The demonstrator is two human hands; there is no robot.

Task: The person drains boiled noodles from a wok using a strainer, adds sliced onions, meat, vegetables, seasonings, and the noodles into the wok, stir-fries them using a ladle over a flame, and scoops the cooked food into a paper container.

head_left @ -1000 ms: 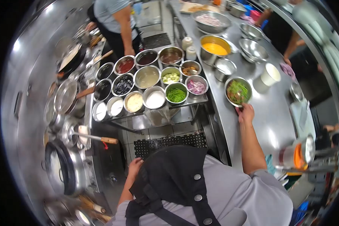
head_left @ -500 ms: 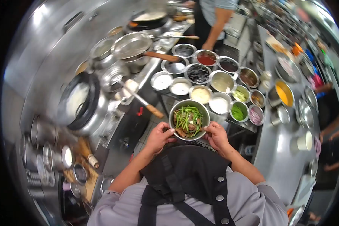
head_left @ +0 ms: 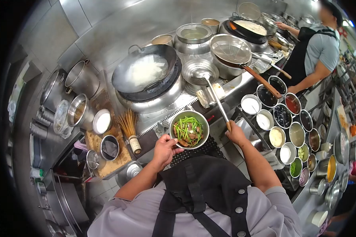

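My left hand (head_left: 166,149) grips the rim of a steel bowl (head_left: 205,121) with thumb and fingers, holding it in front of my apron. Inside lie cut green stalks (head_left: 190,128) and browned pieces that look like meat. My right hand (head_left: 236,133) is closed round the wooden handle end of a long metal ladle (head_left: 216,96). The ladle's head rests at a perforated strainer (head_left: 197,68) on the stove counter. Left of it, a black wok (head_left: 120,75) holds steaming, whitish contents on a burner.
Several seasoning bowls (head_left: 296,132) stand at the right. A wire sieve (head_left: 230,49) with a wooden handle sits over a pot. A bamboo brush (head_left: 127,124) and a cutting board (head_left: 114,164) are at the left. A co-worker (head_left: 316,55) stands at the far right.
My view has swung left toward the stove. My right hand has let go of the bowl and taken hold of the ladle handle. The left hand keeps the bowl.
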